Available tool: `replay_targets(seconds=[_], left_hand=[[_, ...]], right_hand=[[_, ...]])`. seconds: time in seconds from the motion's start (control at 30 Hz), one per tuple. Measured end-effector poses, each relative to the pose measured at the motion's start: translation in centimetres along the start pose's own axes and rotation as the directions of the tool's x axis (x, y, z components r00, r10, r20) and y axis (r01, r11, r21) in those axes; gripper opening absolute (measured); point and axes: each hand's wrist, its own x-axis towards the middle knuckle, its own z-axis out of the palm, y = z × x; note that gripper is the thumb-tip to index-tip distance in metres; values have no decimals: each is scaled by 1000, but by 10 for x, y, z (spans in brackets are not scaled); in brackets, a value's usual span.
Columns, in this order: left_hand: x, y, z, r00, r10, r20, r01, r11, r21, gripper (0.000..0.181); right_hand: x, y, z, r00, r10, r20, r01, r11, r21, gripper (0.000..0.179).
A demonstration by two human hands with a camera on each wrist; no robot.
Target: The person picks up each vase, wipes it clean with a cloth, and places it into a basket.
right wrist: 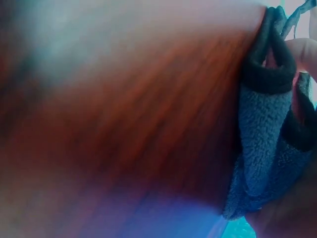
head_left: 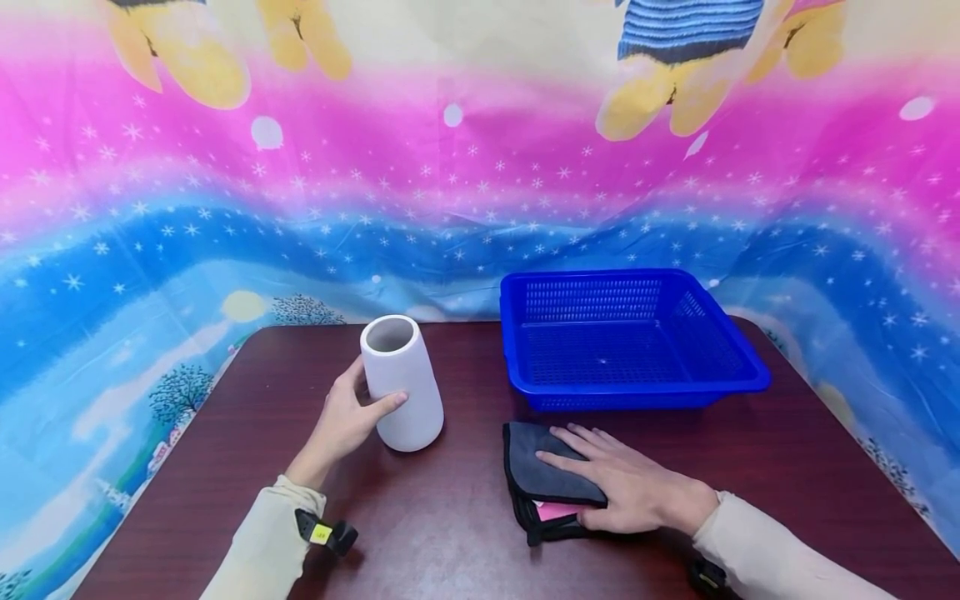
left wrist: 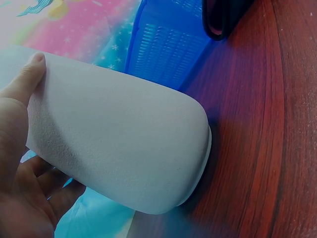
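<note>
A white tapered vase (head_left: 408, 408), its round mouth facing up, stands on the dark wooden table. My left hand (head_left: 348, 421) grips it from the left side, thumb across the front and fingers behind; the left wrist view shows the thumb near the narrow end of the vase (left wrist: 119, 129). To the right, my right hand (head_left: 626, 479) lies with fingers spread over a folded grey cloth (head_left: 540, 458) with black edging. Something pink (head_left: 557, 509) shows between its layers. Seen from the right wrist, the fuzzy cloth (right wrist: 262, 129) bends in thick folds.
A blue plastic basket (head_left: 637, 389) with perforated walls sits at the back right, just beyond the cloth. Behind the table (head_left: 450, 533) hangs a colourful printed curtain (head_left: 420, 167). Both wrists wear small black devices (head_left: 326, 532).
</note>
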Motion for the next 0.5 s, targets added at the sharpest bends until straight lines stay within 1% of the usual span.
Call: replay_targets(seconds=[0.13, 0.27, 0.5], left_hand=[[0, -1, 0, 1000, -1, -4, 1, 1000, -8, 69], [1, -2, 0, 1000, 4, 2, -4, 1000, -16, 68], [1, -1, 0, 1000, 6, 1, -6, 1000, -14, 68]], right_hand=[[0, -1, 1, 1000, -6, -1, 6, 1000, -18, 86], [0, -3, 0, 1000, 4, 17, -4, 1000, -26, 88], [0, -4, -2, 998, 24, 53, -23, 1000, -10, 88]])
